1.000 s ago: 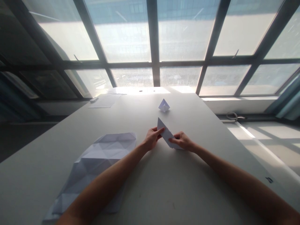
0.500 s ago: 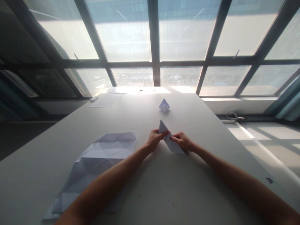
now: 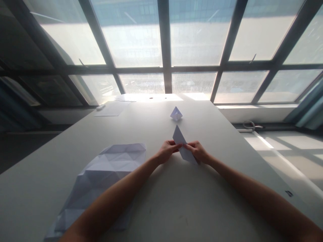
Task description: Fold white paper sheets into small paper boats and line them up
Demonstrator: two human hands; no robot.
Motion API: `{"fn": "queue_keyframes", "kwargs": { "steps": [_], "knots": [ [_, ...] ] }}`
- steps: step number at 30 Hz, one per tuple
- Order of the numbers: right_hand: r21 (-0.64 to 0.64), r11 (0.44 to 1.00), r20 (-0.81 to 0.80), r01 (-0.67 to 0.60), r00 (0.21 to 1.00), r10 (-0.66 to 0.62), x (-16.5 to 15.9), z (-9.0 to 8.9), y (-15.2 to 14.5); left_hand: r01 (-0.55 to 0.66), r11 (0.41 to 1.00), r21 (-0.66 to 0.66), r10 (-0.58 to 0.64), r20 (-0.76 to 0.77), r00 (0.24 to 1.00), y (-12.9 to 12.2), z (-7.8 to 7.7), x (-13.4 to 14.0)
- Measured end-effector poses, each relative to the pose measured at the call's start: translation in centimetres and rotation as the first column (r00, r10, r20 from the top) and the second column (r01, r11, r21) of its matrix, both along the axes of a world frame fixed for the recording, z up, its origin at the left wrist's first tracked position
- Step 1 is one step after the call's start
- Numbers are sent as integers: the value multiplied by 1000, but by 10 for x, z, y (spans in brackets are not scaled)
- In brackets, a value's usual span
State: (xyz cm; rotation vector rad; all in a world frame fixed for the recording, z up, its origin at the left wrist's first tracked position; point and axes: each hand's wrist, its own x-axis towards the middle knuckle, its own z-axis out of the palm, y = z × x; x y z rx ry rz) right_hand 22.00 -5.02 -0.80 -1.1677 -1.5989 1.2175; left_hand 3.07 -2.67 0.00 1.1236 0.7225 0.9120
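Observation:
A folded piece of white paper point(image 3: 187, 155), pointed at its far end, is held between both hands just above the table. My left hand point(image 3: 168, 151) pinches its left edge near the middle, thumb on top. From the other side my right hand point(image 3: 198, 152) grips it, thumb and fingertips close to the left thumb. The fingers underneath are hidden. Beyond the hands stands a small paper boat point(image 3: 176, 114). To the left of my left forearm lies a large creased sheet of paper point(image 3: 108, 168), partly covered by that arm.
Everything rests on a long white table point(image 3: 217, 201). Flat white sheets point(image 3: 108, 109) and a small white object point(image 3: 100, 107) lie at its far left. Windows rise behind the table. A coiled cable point(image 3: 249, 125) sits beyond the right edge.
The folded paper has turned slightly more upright, its tip shifting right and away from me. My left thumb has slid a little down the paper, and both thumbs are now closer together.

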Motion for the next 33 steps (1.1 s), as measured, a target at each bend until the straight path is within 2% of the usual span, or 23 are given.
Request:
{"fn": "queue_keyframes", "kwargs": {
  "steps": [3,9,14,16,19,21,25,33],
  "knots": [
    [25,1000,20,-2,1000,2,-1,0,-1,-17,1000,21,17,0,1000,-1,-2,1],
    [-10,990,69,-140,988,140,2,7,-2,-112,993,26,110,62,992,0,-5,2],
    [-39,989,37,-143,989,144,3,7,-1,-221,973,70,213,109,971,2,-4,3],
    [-40,992,11,-118,993,119,3,5,-1,-196,979,64,188,103,977,2,-4,3],
    [-18,998,-16,-56,998,56,2,3,-1,-69,996,62,67,36,997,1,-4,2],
    [-16,999,-36,-27,999,27,1,3,-1,-28,995,93,30,-16,999,0,-3,1],
    [-34,999,-60,-19,998,17,0,5,-2,-55,986,156,67,-74,995,-4,-1,2],
    [8,1000,-51,-23,998,24,1,2,1,-85,981,177,103,-96,990,-5,3,2]
  ]
}}
